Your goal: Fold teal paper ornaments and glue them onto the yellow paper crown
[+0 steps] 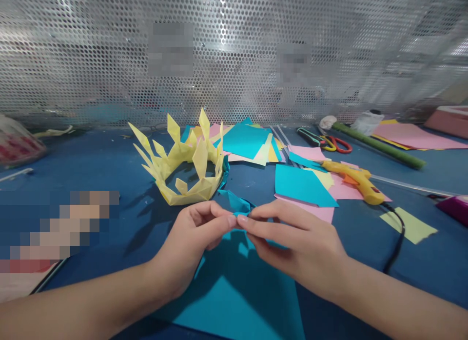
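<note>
Between my two hands is a small folded piece of blue paper [236, 202], its pointed end sticking up behind my fingers. My left hand [203, 228] pinches it between thumb and fingers. From the other side, my right hand [292, 232] grips it too, with fingertips meeting the left thumb. Most of the held part is hidden by my fingers. Under both hands lies a large blue paper sheet [234, 301]. Just beyond my left hand stands a yellow folded-paper crown [190, 191] with tall points, a blue folded piece [225, 173] at its right side.
A yellow glue gun [358, 180] with a black cord lies right, among blue sheets [302, 184] and pink paper. Behind are a stack of coloured paper [244, 140], scissors [338, 144] and a green stem [380, 146]. A perforated metal panel [234, 52] closes off the back.
</note>
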Available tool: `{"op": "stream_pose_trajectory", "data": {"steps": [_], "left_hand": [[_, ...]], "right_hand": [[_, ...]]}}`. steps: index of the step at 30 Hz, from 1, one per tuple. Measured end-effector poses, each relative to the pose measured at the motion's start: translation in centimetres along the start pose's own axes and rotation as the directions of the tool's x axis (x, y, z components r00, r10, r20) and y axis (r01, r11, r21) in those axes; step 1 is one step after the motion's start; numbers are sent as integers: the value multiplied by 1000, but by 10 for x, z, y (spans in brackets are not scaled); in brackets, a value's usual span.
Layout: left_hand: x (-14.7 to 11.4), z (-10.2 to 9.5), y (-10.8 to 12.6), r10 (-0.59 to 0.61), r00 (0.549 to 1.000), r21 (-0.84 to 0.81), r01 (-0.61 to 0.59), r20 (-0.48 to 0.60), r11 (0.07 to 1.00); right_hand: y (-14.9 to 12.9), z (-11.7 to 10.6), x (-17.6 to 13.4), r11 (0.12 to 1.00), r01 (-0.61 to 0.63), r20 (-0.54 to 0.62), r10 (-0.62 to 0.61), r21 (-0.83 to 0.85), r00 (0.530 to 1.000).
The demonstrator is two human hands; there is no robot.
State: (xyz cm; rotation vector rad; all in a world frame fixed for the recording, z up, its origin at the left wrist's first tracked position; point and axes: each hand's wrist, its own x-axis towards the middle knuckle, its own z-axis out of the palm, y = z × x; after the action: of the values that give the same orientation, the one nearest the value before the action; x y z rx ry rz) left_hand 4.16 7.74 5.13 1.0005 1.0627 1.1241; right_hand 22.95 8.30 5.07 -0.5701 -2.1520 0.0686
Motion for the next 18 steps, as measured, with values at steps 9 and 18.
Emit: {"op": "stream_pose_trajectory", "data": {"steps": [9, 18], "left_hand": [[0, -3, -2, -25, 999, 8, 25, 45, 1000], [0, -3, -1, -8, 999, 36, 6, 52, 999]], "right_hand": [[3, -3, -1, 997, 33, 76, -38, 64, 996], [5, -3, -1, 992, 90, 33, -93, 86, 995]]}}
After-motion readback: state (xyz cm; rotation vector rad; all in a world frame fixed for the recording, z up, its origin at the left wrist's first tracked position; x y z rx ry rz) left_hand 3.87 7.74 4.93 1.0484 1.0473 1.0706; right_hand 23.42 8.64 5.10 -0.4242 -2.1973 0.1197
